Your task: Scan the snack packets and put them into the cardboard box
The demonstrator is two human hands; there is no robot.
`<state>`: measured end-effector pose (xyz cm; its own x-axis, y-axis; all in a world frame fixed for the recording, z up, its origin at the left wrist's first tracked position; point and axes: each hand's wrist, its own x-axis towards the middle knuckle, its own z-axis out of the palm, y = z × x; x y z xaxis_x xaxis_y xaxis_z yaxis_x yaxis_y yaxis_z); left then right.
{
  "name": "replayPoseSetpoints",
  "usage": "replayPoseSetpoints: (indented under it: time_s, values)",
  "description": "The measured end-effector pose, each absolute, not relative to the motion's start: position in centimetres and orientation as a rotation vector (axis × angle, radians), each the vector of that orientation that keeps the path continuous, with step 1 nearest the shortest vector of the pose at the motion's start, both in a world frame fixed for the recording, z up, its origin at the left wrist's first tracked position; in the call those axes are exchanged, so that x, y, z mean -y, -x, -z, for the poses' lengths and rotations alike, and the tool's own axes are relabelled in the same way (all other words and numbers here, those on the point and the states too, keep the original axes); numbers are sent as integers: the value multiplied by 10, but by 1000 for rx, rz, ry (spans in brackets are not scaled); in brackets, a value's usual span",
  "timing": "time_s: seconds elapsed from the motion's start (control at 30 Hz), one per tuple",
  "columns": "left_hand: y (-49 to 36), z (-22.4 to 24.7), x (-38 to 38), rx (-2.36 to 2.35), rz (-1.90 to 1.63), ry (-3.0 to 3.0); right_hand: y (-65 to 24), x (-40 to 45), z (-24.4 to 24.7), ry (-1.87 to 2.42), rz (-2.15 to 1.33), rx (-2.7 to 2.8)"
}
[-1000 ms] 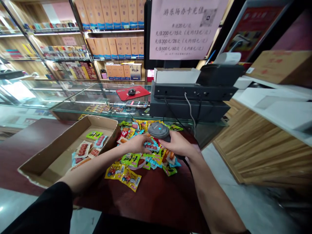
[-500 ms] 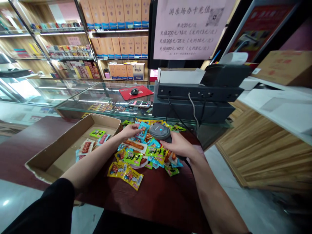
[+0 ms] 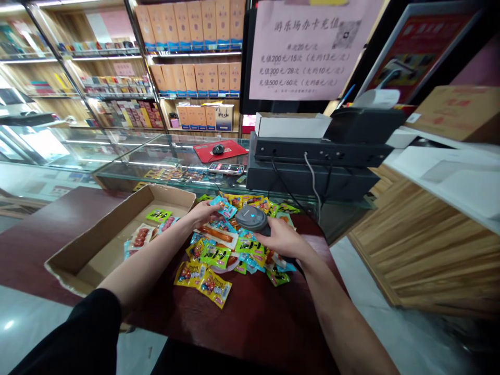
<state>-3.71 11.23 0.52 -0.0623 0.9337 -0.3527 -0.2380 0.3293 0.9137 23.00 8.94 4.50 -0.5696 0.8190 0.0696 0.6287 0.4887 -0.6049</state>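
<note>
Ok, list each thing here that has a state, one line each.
left hand: holds a blue snack packet above the pile.
right hand: grips the barcode scanner, blue light lit.
cardboard box: open, a few packets inside.
snack pile: loose on the red table.

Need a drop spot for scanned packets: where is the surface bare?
Bare: the dark red table nearer than the snack pile, and the cardboard box's near floor. Crowded: the pile between left hand, holding a blue packet, and right hand gripping the scanner.
</note>
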Motion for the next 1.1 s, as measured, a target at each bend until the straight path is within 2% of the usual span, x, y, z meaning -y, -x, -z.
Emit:
replayPoseSetpoints:
  time_s: [0.23, 0.63, 1.1]
  values:
    - [35, -10, -110, -1218, -1345, -748, -229, -91, -43, 1214, -795, 2356]
    - [37, -2, -110, -1200, -1231, -797, -229, -91, -43, 1200, -770, 2327]
    - [36, -1, -113, -1182, -1257, -803, -228, -88, -44, 1170, -787, 2329]
